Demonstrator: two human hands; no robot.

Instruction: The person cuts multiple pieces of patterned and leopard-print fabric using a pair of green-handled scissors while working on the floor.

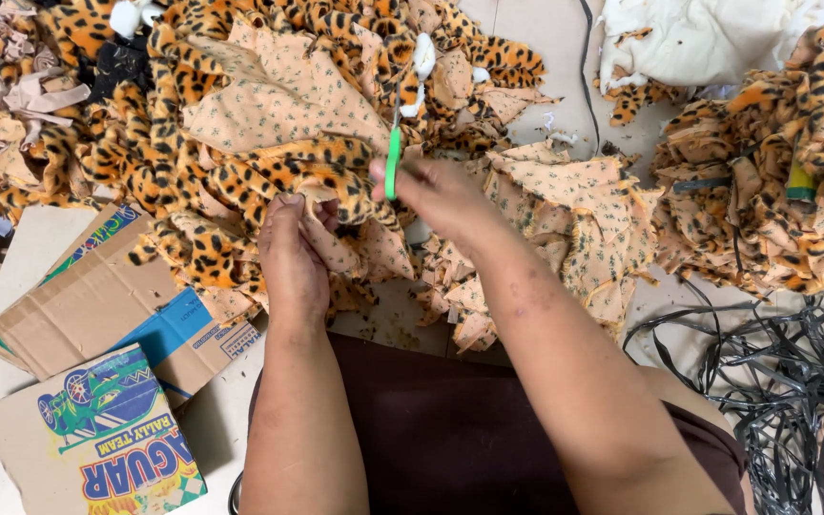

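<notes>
My left hand point(293, 253) pinches a leopard-print plush fabric piece point(307, 167) with a pale orange backing, at the near edge of a large heap. My right hand point(436, 195) grips a small green-handled cutter point(393, 162), held upright just right of that piece, its tip pointing into the fabric. Whether the blade touches the cloth I cannot tell. Both forearms reach out over my dark lap.
A heap of leopard-print scraps point(240, 86) covers the floor ahead. More scraps lie at right point(765, 181) beside white stuffing point(689, 38). Flattened printed cardboard boxes point(97, 381) lie at left. Tangled black strapping point(793, 381) sits at lower right.
</notes>
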